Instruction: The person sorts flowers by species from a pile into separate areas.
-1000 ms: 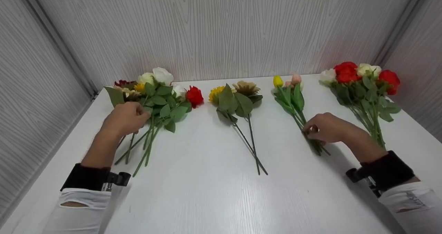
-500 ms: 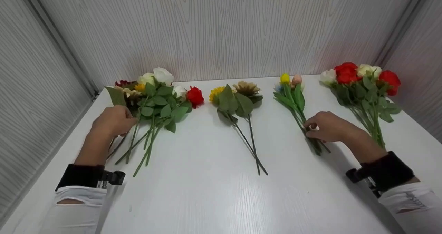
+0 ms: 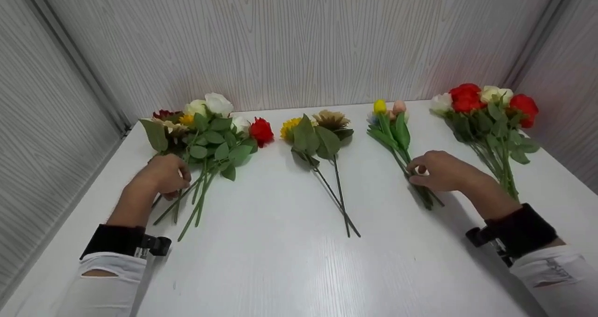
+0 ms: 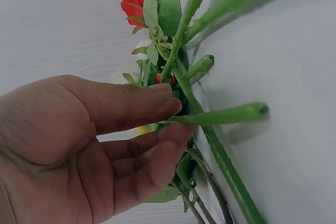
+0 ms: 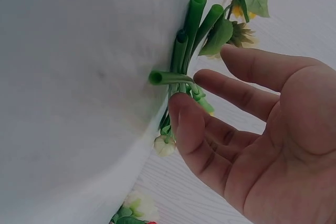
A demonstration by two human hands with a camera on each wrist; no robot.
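Observation:
My left hand (image 3: 166,174) is over the left bunch of flowers (image 3: 217,139), which has white, red, yellow and dark red heads. In the left wrist view its thumb and fingertip pinch a green flower stem (image 4: 231,115); which head it belongs to is hidden. My right hand (image 3: 439,171) is at the lower stems of the tulips (image 3: 396,134), which have yellow, pink and bluish heads. In the right wrist view its fingertips hold one tulip stem (image 5: 168,78) lightly, while other stems (image 5: 195,14) lie beside it.
Two crossed stems with a yellow sunflower (image 3: 290,127) and a tan flower (image 3: 331,119) lie mid-table. A bunch of red and white roses (image 3: 495,106) lies at the far right. Grey wood-grain panels (image 3: 299,46) enclose the white table (image 3: 280,261).
My left hand shifted left off the leaves, then came back slightly right and nearer along the stems. The yellow tulip head moved right toward the pink one; the right hand stayed nearly in place.

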